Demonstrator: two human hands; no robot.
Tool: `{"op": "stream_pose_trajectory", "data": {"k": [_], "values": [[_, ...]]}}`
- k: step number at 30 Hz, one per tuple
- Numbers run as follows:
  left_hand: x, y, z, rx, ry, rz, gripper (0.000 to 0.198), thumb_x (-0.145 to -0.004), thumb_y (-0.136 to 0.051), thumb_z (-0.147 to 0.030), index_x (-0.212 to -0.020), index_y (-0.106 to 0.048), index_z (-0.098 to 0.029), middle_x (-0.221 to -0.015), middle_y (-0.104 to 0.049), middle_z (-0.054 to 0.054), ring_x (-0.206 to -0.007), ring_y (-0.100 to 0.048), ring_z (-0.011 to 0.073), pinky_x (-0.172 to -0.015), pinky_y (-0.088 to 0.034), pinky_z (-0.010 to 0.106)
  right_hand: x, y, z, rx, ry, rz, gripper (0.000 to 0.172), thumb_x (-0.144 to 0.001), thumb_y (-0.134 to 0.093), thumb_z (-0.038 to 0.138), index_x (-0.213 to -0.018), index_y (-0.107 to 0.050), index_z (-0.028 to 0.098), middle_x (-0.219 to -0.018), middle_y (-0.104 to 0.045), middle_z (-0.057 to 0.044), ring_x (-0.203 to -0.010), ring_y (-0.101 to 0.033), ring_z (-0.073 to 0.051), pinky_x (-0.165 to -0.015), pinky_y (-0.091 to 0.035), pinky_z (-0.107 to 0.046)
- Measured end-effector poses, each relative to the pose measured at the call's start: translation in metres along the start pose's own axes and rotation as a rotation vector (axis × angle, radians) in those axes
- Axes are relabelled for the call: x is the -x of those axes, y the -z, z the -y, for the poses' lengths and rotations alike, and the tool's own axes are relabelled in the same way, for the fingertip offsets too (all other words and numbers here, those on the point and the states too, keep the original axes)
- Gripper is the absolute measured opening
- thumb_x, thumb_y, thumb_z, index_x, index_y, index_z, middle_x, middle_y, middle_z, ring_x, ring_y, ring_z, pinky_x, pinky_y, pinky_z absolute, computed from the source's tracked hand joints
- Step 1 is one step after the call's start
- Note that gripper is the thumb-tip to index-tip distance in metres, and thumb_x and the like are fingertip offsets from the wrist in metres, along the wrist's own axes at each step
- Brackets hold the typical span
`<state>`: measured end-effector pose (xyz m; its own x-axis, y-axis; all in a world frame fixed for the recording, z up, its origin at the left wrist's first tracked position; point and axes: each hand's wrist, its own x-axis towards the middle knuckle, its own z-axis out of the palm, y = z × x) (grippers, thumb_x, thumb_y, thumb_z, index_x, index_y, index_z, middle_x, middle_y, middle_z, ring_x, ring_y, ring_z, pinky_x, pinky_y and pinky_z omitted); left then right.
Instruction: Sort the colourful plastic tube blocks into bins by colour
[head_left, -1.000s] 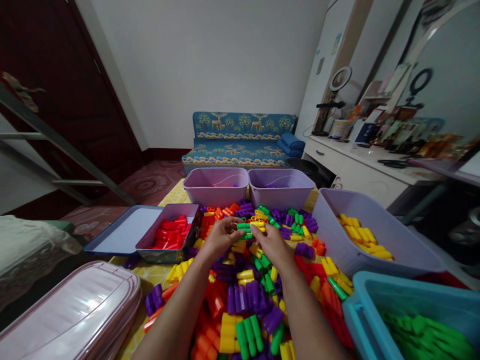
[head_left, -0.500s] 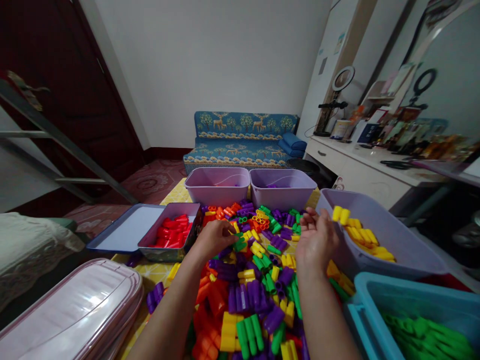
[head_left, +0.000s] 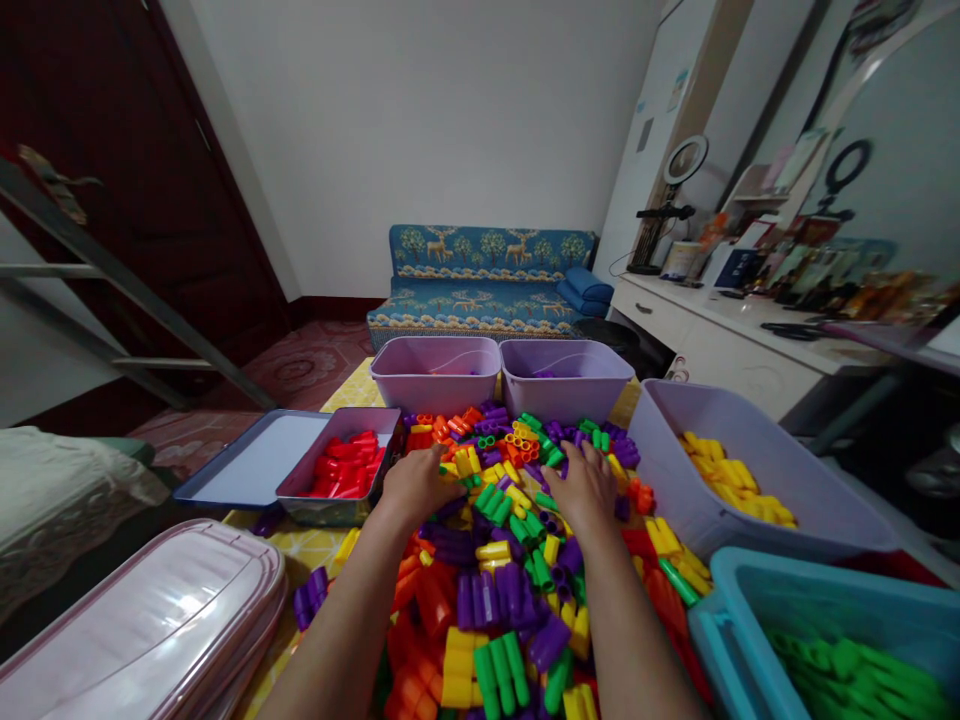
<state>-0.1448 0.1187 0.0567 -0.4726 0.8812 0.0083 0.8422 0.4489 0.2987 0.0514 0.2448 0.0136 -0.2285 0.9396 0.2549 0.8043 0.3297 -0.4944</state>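
A heap of plastic tube pieces in yellow, green, purple and orange covers the middle of the table. Over its left side, beside the metal tin, is my left hand [head_left: 420, 484]; its fingers look apart, close to some yellow tube pieces [head_left: 466, 462], and part of them is hidden. My right hand [head_left: 586, 482] reaches over the right side of the heap, palm down with fingers spread, near purple and green pieces. Between the hands lies a green tube piece [head_left: 492, 503]. Yellow pieces [head_left: 739, 480] rest inside the lilac bin [head_left: 667, 470] at the right.
Two lilac bins [head_left: 435, 385] stand at the table's far edge. A tin [head_left: 330, 512] of red pieces sits left, its lid [head_left: 251, 455] beside it. Stacked pink lids [head_left: 150, 620] lie front left. A turquoise bin [head_left: 720, 625] holding green pieces is front right.
My right hand has moved left and down from the right bin's edge onto the heap. The yellow piece at that bin's rim now lies inside. My left hand has drawn slightly left.
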Motion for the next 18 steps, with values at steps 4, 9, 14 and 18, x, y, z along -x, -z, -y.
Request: {"op": "stream_pose_trajectory", "data": {"k": [4,9,14,18], "values": [[-0.010,-0.021,0.000,0.247,-0.071,-0.039,0.068,-0.071,-0.068,-0.040,-0.132,-0.050,-0.017,-0.097,-0.069,0.010,-0.090,-0.064,0.0229,-0.077,-0.046,0.029,0.000,-0.015,-0.005,-0.020,0.115,0.114,0.058,-0.076,-0.061,0.033,-0.130,-0.050,0.019,-0.134,-0.052,-0.014,-0.127,-0.042,-0.031,-0.104,-0.033,-0.046],[-0.012,-0.038,-0.011,0.397,-0.181,-0.043,0.070,-0.073,-0.067,-0.037,-0.137,-0.043,-0.018,-0.118,-0.061,0.012,-0.096,-0.063,0.0223,-0.084,-0.047,0.033,0.001,-0.025,0.001,-0.051,0.199,0.178,0.059,-0.075,-0.057,0.023,-0.133,-0.047,0.016,-0.132,-0.054,-0.012,-0.125,-0.046,-0.026,-0.106,-0.032,-0.037],[-0.008,-0.042,-0.019,0.370,-0.265,-0.040,0.083,-0.064,-0.076,-0.032,-0.138,-0.041,-0.022,-0.140,-0.044,0.014,-0.125,-0.047,0.0292,-0.102,-0.039,0.040,0.005,-0.018,0.009,-0.057,0.211,0.261,0.063,-0.073,-0.053,0.013,-0.135,-0.044,0.013,-0.124,-0.060,-0.013,-0.120,-0.049,-0.025,-0.103,-0.036,-0.036],[-0.008,-0.047,-0.014,0.458,-0.310,-0.051,0.084,-0.063,-0.077,-0.034,-0.138,-0.041,-0.022,-0.142,-0.041,0.014,-0.128,-0.045,0.0283,-0.105,-0.038,0.040,0.007,-0.018,0.009,-0.082,0.288,0.268,0.065,-0.071,-0.050,0.007,-0.135,-0.045,0.015,-0.131,-0.055,-0.011,-0.125,-0.046,-0.026,-0.107,-0.034,-0.039]]}}
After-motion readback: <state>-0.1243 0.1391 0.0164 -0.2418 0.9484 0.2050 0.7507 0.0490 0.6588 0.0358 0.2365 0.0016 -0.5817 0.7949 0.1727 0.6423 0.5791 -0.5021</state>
